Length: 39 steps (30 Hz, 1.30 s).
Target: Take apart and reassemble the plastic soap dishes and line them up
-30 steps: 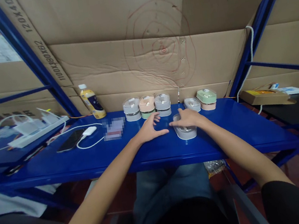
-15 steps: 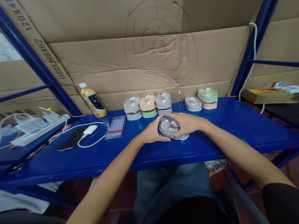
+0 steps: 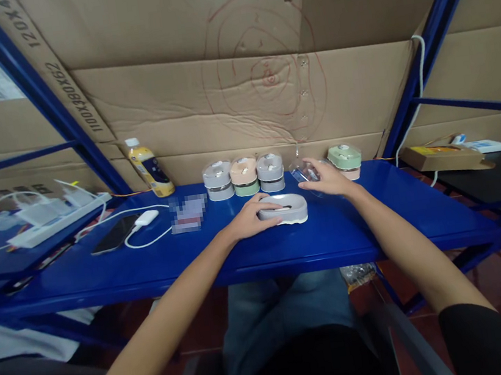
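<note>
A grey oval box [image 3: 298, 210] sits uncovered on the blue table, with a small slot or dark shape visible inside it. My left hand [image 3: 252, 218] is closed around its left end, thumb at the near side and fingers over the far side. Farther back and to the right, my right hand [image 3: 330, 178] pinches a clear plastic lid [image 3: 298, 172], tilted above the table. Just behind the right hand another small grey box is mostly hidden. Next to it stands a green box [image 3: 345, 155] on a pinkish one.
Stacked lidded boxes [image 3: 244, 170] in grey, peach and green line the back. A yellow bottle [image 3: 150, 168], a phone [image 3: 115, 235] with a white charger [image 3: 147, 218] and cable, and a blurred packet [image 3: 189, 213] lie left. A power strip [image 3: 59, 222] is farther left; a cardboard box [image 3: 447, 156] is right.
The clear lid has come off the grey box in my right hand, which moved back and right. My left hand stays on the box, its inside now uncovered. The view shifted slightly.
</note>
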Tool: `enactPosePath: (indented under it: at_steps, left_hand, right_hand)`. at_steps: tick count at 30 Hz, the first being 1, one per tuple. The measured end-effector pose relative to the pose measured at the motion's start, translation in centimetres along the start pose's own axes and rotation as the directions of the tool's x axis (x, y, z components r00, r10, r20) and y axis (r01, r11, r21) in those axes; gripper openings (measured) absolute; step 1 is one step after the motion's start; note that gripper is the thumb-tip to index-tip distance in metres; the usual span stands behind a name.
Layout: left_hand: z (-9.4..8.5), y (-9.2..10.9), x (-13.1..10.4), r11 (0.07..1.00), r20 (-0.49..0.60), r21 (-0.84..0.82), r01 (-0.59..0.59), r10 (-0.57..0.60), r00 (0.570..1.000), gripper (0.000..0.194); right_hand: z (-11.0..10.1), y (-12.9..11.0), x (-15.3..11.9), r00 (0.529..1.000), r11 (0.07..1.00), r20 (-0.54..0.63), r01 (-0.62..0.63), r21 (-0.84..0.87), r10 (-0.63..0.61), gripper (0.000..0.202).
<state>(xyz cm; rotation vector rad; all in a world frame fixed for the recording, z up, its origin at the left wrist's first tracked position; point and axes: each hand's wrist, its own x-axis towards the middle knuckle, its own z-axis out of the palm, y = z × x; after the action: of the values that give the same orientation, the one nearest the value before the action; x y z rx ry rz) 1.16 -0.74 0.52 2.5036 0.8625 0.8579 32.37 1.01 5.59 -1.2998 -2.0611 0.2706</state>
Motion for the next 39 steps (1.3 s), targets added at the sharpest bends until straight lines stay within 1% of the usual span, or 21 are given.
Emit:
enactPosePath:
  at_steps: [3,5,7,9,11,12,14,17,19,21,22,24,25,27,29,30,33,35,39]
  left_hand:
    - [-0.1,-0.1,0.0,1.000,-0.042,-0.005,0.021,-0.021,0.999,0.047]
    - [-0.2,-0.3,0.1,0.999,-0.100,-0.004,0.039,-0.039,0.994,0.049]
    - [-0.5,-0.4,0.2,0.998,-0.193,0.004,0.067,-0.065,0.979,0.050]
    - [-0.7,-0.6,0.2,0.995,-0.281,0.007,0.099,-0.093,0.955,0.050]
    - [-0.9,-0.6,0.3,0.993,-0.325,0.005,0.116,-0.108,0.939,0.050]
    - [-0.9,-0.6,0.2,0.993,-0.321,0.008,0.114,-0.105,0.941,0.050]
    - [-0.8,-0.4,0.2,0.996,-0.256,0.021,0.089,-0.081,0.963,0.048]
    - [-0.4,-0.1,0.0,0.998,-0.081,0.046,0.036,-0.032,0.996,0.046]
    - [-0.1,0.1,-0.1,0.998,0.020,0.055,0.005,-0.006,1.000,0.046]
    - [0.1,0.2,-0.1,0.998,0.071,0.058,-0.010,0.006,0.997,0.048]
    - [0.2,0.3,-0.2,0.998,0.079,0.058,-0.014,0.010,0.997,0.050]
    - [0.2,0.3,-0.1,0.998,0.077,0.051,-0.025,0.021,0.997,0.060]
    - [0.3,0.3,-0.1,0.999,0.070,0.043,-0.025,0.022,0.997,0.068]
    - [0.5,0.3,0.0,1.000,0.047,0.011,0.008,-0.009,0.999,0.090]
    - [0.8,0.1,0.1,0.996,0.025,-0.055,0.069,-0.068,0.997,0.112]
    - [1.0,0.0,0.1,0.991,0.020,-0.096,0.091,-0.089,0.996,0.119]
    - [1.5,-0.4,0.2,0.973,0.025,-0.212,0.090,-0.087,0.996,0.130]
    - [1.7,-0.6,0.3,0.962,0.023,-0.259,0.090,-0.087,0.996,0.134]
    - [1.9,-1.0,0.3,0.947,0.025,-0.286,0.145,-0.144,0.989,0.139]
  right_hand:
    - [0.2,0.0,0.1,1.000,1.000,0.003,-0.004,0.007,0.004,0.096]
    - [0.2,0.1,0.1,1.000,1.000,-0.018,-0.009,0.012,0.009,0.096]
    - [0.2,0.3,0.1,0.999,1.000,-0.047,0.002,0.028,0.000,0.096]
    - [0.2,0.6,0.2,0.997,0.999,-0.077,0.025,0.047,-0.022,0.094]
    - [0.2,0.9,0.3,0.993,0.997,-0.109,0.049,0.056,-0.043,0.092]
    - [0.2,1.0,0.3,0.991,0.997,-0.123,0.056,0.059,-0.049,0.091]
    - [0.2,1.0,0.4,0.987,0.995,-0.150,0.064,0.072,-0.052,0.089]
    - [0.1,0.6,0.4,0.984,0.991,-0.174,0.058,0.124,-0.036,0.091]
    - [0.0,0.1,0.2,0.985,0.988,-0.168,0.047,0.145,-0.022,0.096]
    - [0.0,-0.6,-0.1,0.990,0.988,-0.137,0.056,0.146,-0.036,0.101]
    - [0.1,-1.0,-0.3,0.992,0.987,-0.112,0.079,0.142,-0.064,0.102]
    - [0.5,-1.8,-0.6,0.987,0.979,-0.034,0.163,0.124,-0.160,0.100]
    - [0.7,-2.2,-0.7,0.976,0.970,0.015,0.215,0.111,-0.217,0.098]
    - [1.4,-2.9,-0.8,0.944,0.950,0.112,0.301,0.084,-0.310,0.095]
    - [2.2,-3.4,-0.8,0.912,0.931,0.189,0.358,0.071,-0.365,0.095]
    - [2.6,-3.6,-0.8,0.898,0.922,0.213,0.380,0.071,-0.386,0.095]
    - [3.5,-3.9,-0.8,0.868,0.902,0.248,0.428,0.065,-0.430,0.094]
    - [3.7,-3.9,-0.8,0.864,0.901,0.265,0.429,0.054,-0.428,0.094]
    - [4.2,-3.8,-1.0,0.862,0.916,0.326,0.401,0.028,-0.388,0.098]
